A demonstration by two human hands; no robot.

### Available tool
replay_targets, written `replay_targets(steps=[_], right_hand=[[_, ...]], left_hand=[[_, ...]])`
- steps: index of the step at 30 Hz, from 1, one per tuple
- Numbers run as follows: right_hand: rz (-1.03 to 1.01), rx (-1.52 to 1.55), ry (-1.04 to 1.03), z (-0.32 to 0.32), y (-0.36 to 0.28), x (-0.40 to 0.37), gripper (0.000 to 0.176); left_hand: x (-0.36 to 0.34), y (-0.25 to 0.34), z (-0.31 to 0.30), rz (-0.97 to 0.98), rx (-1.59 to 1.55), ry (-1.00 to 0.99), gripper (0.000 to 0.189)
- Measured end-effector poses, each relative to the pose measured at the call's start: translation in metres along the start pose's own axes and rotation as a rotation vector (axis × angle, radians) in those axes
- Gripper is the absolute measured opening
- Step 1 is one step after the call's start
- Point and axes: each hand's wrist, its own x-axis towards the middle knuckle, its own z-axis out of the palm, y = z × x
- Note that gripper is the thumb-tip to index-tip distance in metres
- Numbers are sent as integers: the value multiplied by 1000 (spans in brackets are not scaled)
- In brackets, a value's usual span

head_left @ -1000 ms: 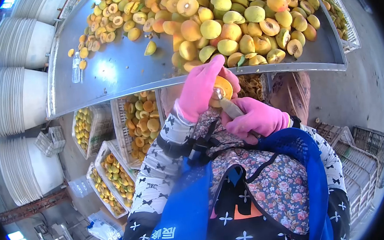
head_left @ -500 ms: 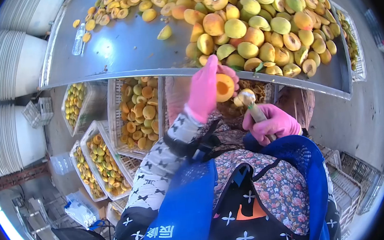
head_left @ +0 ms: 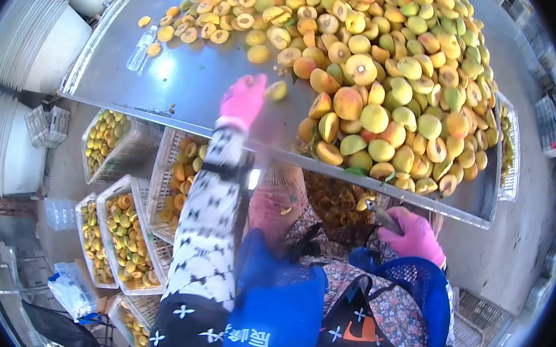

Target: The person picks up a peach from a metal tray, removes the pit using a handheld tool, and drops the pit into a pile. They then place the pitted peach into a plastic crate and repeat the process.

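Note:
My left hand (head_left: 244,102), in a pink glove, is over the metal table near its front edge. Its fingers are blurred, and whether anything is in them cannot be made out. A yellow fruit piece (head_left: 276,91) lies just right of it. Lower right, my right hand (head_left: 414,237), also gloved in pink, is wrapped round the handle of a pitting tool (head_left: 388,221), whose metal tip points up and left. A large heap of halved yellow-orange fruit (head_left: 386,91) covers the right part of the table (head_left: 105,83).
Below the table edge, a container of fruit scraps (head_left: 337,201) sits before me. Crates of fruit halves (head_left: 125,243) stand at the left. A clear plastic bottle (head_left: 141,48) lies on the table. Stacked white tubs (head_left: 4,141) are at far left; another crate (head_left: 509,153) is at the right.
My left hand has moved left and away from the tool, and the fruit half formerly in it no longer shows there. My right hand, still round the tool, is lower in view. The view has shifted.

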Motion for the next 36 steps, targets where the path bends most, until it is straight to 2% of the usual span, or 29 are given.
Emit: replay_targets(steps=[1, 4, 8, 9, 12, 14, 15, 18, 19, 21, 23, 26, 29, 31, 34, 36], right_hand=[[21, 45, -12, 2, -2, 1, 37], [29, 101, -8, 13, 6, -3, 44], [7, 72, 22, 21, 9, 0, 44], [2, 110, 34, 20, 6, 4, 44], [-21, 221, 143, 18, -1, 14, 41], [0, 368, 233, 17, -25, 23, 38], [-2, 489, 205, 21, -24, 28, 38], [-227, 372, 373, 19, -46, 27, 43], [-303, 321, 431, 21, -44, 29, 43], [-451, 209, 537, 28, -36, 33, 42], [-427, 132, 572, 28, -32, 26, 41], [-406, -27, 589, 25, -28, 20, 39], [-394, -239, 642, 23, -25, 16, 36], [-415, -333, 651, 19, -26, 13, 32], [-350, -314, 547, 20, -23, 13, 41], [-394, -363, 576, 22, -21, 15, 29]], left_hand=[[17, 12, 16, -198, 56, -12, 74], [24, 31, 34, -129, 238, -191, 84], [14, 22, 51, 55, -14, -366, 70], [13, 8, 59, 81, -230, -303, 58], [-49, 63, 14, -277, -1138, -284, 41], [-83, 84, 7, -216, -1339, -405, 42], [-95, 95, 6, -176, -1442, -472, 43], [-136, 122, 10, -60, -1550, -726, 35], [-147, 134, 10, -14, -1535, -740, 32], [-165, 147, 19, -59, -1603, -744, 34], [-175, 155, 22, -173, -1685, -710, 36], [-180, 153, 36, -147, -1621, -690, 35], [-187, 165, 33, -195, -1740, -755, 35], [-193, 171, 33, -197, -1717, -679, 32], [-202, 185, 30, -137, -1616, -589, 26], [-204, 187, 32, -95, -1556, -546, 22]])
